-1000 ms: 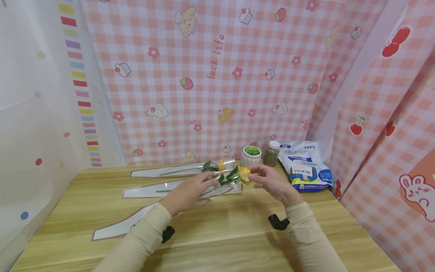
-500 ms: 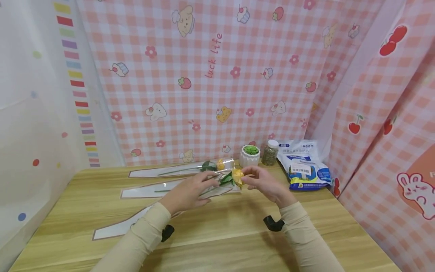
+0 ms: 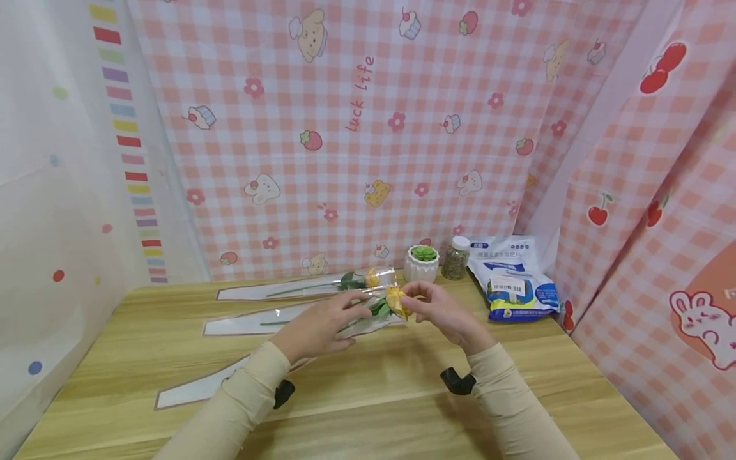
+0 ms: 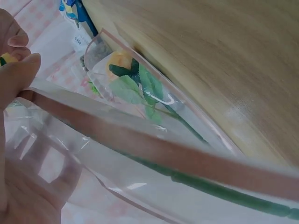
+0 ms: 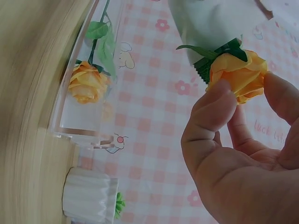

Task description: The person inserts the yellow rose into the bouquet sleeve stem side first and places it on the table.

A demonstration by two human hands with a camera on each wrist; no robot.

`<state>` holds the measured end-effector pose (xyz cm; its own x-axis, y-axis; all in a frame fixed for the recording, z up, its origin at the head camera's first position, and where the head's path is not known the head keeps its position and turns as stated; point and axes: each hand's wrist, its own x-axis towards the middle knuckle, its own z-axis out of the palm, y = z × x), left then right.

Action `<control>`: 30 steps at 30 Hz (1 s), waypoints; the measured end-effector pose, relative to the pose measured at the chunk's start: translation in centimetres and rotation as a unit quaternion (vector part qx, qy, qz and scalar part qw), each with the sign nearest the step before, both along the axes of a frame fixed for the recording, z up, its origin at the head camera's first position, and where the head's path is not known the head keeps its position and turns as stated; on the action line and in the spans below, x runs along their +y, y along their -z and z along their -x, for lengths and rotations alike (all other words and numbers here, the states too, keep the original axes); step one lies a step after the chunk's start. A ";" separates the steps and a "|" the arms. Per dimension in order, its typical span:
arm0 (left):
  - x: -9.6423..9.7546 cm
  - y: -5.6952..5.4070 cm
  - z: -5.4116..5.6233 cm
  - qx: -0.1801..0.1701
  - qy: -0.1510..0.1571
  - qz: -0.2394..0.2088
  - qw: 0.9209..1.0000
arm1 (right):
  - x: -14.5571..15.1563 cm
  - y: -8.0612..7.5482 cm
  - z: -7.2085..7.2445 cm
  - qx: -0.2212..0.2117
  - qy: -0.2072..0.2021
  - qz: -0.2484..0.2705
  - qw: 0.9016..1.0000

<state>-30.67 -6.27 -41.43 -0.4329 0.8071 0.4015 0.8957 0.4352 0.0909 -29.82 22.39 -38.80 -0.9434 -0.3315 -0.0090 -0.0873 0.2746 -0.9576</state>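
Observation:
My right hand pinches the bloom of a yellow rose between thumb and fingertips. Its green leaves lie at the mouth of a clear flower sleeve with a pinkish-brown border. Around that sleeve my left hand closes, thumb on the near side and fingers seen through the film in the left wrist view. The rose's green stem runs along inside. The sleeve's tail reaches toward the table's front left in the head view. Behind the hands lies another sleeve with a green stem in it, partly hidden.
Farther back lies a sleeve holding a yellow rose. Right of it stand a white pot with a green succulent, a white-lidded jar and a blue-white bag. A checked curtain hangs behind the wooden table.
My right hand has moved left with the bloom, bringing it closer to my left hand, and less of the leaves shows. The left hand stays in place. The view has shifted slightly.

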 end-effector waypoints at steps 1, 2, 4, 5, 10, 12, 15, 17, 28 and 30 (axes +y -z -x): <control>0.0 0.0 0.0 0.000 -0.001 0.001 1.000 | -0.1 -0.1 -0.1 0.001 0.000 -0.001 1.000; 0.0 0.0 0.0 0.001 -0.003 0.003 1.000 | -0.2 -0.1 -0.2 -0.001 0.002 0.000 1.000; 0.1 0.0 0.0 0.004 -0.006 0.007 1.000 | -0.4 -0.2 -0.3 -0.001 0.005 -0.001 1.000; 0.1 0.0 -0.1 0.006 -0.008 0.008 1.000 | -0.4 -0.2 -0.3 0.000 0.004 -0.002 1.000; 0.2 0.2 0.0 0.025 -0.008 0.007 1.000 | -0.6 -0.2 -0.4 0.002 0.002 0.005 1.000; 0.3 0.3 0.0 0.037 -0.004 0.008 0.999 | -0.6 -0.2 -0.4 0.001 0.006 0.014 1.000; 0.5 0.5 0.0 0.055 0.004 0.011 0.998 | -0.6 -0.2 -0.3 -0.006 0.016 0.030 0.999; 0.6 0.5 -0.1 0.057 0.008 0.010 0.998 | -0.7 -0.3 -0.3 -0.010 0.021 0.038 0.999; 0.7 0.5 -0.1 -0.047 -0.055 -0.011 0.997 | -1.2 -0.3 -0.6 0.011 -0.003 0.006 1.000; 0.7 0.5 0.0 -0.055 -0.065 -0.005 0.996 | -1.4 -0.3 -0.7 0.004 -0.014 0.022 1.000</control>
<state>-30.64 -5.61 -41.94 -0.5750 0.7382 0.3528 0.8166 0.5448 0.1909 -29.11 21.03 -38.54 -0.9340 -0.3570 0.0131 -0.1011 0.2291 -0.9681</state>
